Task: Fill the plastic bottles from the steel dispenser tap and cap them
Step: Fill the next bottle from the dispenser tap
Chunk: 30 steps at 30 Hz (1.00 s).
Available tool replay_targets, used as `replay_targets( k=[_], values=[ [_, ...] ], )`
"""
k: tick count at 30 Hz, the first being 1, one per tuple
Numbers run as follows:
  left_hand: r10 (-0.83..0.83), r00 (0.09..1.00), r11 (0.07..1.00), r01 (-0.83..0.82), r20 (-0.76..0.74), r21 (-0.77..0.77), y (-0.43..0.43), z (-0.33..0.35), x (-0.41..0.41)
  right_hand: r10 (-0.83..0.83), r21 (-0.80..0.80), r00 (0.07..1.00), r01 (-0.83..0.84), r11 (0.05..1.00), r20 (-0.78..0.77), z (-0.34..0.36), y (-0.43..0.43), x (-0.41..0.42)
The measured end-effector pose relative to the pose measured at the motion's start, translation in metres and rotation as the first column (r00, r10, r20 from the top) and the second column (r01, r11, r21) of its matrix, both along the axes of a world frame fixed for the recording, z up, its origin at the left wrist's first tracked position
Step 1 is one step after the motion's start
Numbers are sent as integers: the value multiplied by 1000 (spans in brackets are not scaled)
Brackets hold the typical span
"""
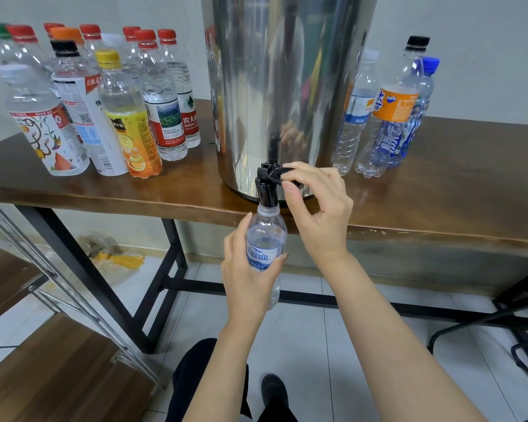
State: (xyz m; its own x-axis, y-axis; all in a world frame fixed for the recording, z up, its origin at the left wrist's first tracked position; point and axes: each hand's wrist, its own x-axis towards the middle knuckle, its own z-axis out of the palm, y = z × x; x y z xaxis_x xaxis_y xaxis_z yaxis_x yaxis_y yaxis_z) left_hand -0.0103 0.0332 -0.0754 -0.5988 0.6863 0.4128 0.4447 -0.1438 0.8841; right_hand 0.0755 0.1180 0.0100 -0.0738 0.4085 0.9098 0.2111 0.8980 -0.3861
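Observation:
A tall steel dispenser [281, 86] stands at the front edge of the brown table [424, 202]. Its black tap [267, 184] hangs over the edge. My left hand [247, 269] grips a clear uncapped bottle with a blue label [267, 236] and holds its mouth right under the tap spout. My right hand [314, 205] pinches the tap's black lever [285, 172] between thumb and forefinger. I cannot see any water stream. A cap for this bottle is not in view.
Several capped bottles [110, 108] with red, yellow, black and orange caps crowd the table's left side. Three more bottles [390, 117] stand right of the dispenser. Below are black table legs [171, 269], a tiled floor, a wooden shelf [58, 376] at left, and my legs.

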Motion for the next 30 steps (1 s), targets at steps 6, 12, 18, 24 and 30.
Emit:
replay_targets(
  k=[6, 12, 18, 24, 30],
  values=[
    [5, 1000, 1000, -5, -2, -4, 0, 0, 0, -1, -1, 1000, 1, 1000, -3, 1, -1, 0],
    [-1, 1000, 1000, 1, 6, -4, 0, -1, -1, -4, -4, 1000, 4, 1000, 2, 1, -2, 0],
    [-10, 1000, 1000, 10, 3, 1, 0, -1, -1, -2, -5, 1000, 2, 1000, 4, 1, -2, 0],
    [-17, 1000, 1000, 17, -4, 16, -1, -1, -2, 3, -7, 1000, -3, 1000, -4, 0, -2, -1],
    [-22, 1000, 999, 22, -4, 24, -1, 1, -1, 12, -3, 1000, -12, 1000, -1, 0, -1, 0]
  ],
)
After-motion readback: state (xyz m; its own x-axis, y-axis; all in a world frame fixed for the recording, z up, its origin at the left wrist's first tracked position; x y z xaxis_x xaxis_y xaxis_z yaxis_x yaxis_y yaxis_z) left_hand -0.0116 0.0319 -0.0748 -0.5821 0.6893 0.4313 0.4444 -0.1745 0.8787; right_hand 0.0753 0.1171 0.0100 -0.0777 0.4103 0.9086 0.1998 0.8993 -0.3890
